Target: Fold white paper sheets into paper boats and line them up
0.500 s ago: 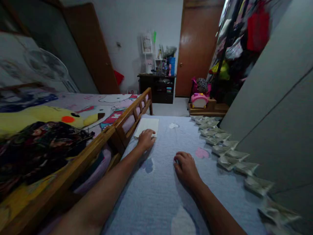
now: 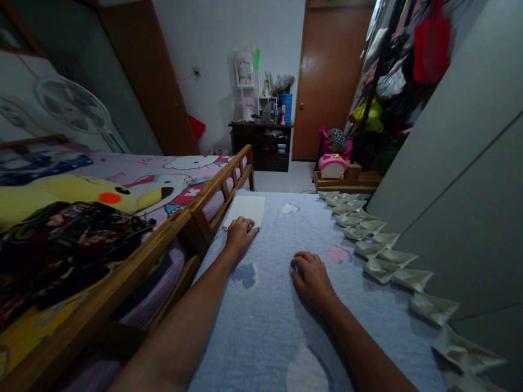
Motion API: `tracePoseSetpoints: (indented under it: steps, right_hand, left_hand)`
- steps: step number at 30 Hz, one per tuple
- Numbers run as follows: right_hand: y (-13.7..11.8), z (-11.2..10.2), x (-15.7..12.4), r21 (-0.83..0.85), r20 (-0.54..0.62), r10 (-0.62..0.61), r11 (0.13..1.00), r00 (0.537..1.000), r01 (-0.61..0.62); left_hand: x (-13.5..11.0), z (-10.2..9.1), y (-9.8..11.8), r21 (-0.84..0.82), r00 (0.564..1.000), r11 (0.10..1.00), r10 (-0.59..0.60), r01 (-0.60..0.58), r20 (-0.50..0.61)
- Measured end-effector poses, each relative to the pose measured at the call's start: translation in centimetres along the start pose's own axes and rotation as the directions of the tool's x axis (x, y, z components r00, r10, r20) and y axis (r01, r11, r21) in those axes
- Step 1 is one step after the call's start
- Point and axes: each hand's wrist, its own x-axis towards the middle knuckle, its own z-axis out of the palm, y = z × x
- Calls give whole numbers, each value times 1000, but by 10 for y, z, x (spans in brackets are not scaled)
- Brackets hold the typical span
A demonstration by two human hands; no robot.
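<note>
My left hand [image 2: 240, 233] reaches forward to the near edge of a white paper stack [image 2: 247, 209] lying on the light blue blanket [image 2: 269, 326]. Its fingers curl down on the paper's near edge, pinching it. My right hand [image 2: 311, 279] rests on the blanket nearer to me, fingers curled under loosely, holding nothing that I can see. Both forearms stretch out along the blanket.
A row of several folded paper boats [image 2: 379, 256] runs along the blanket's right side beside a grey wardrobe [image 2: 461, 163]. A wooden bed rail [image 2: 192, 218] stands at left, with a yellow plush toy [image 2: 73, 193] and dark clothes [image 2: 65, 239] behind it. A dark desk [image 2: 263, 144] and a door [image 2: 327, 81] are far ahead.
My left hand has drawn slightly back and left along the paper's near edge. The view has shifted a little; my right hand has barely moved.
</note>
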Motion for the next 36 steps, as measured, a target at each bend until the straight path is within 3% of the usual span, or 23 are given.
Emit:
tracePoseSetpoints:
  steps: [13,19,36]
  right_hand:
    - [0,-1,1,-2,4,10,1000,1000,-10]
    - [-1,-1,0,0,3,12,1000,1000,-12]
    - [-5,-4,-1,13,23,21,1000,1000,-21]
  left_hand:
    - [1,6,-15,-152,999,988,16,-21,-29]
    - [1,7,-14,-149,998,989,14,-24,-66]
    - [-2,1,-12,-125,999,991,33,-38,-40]
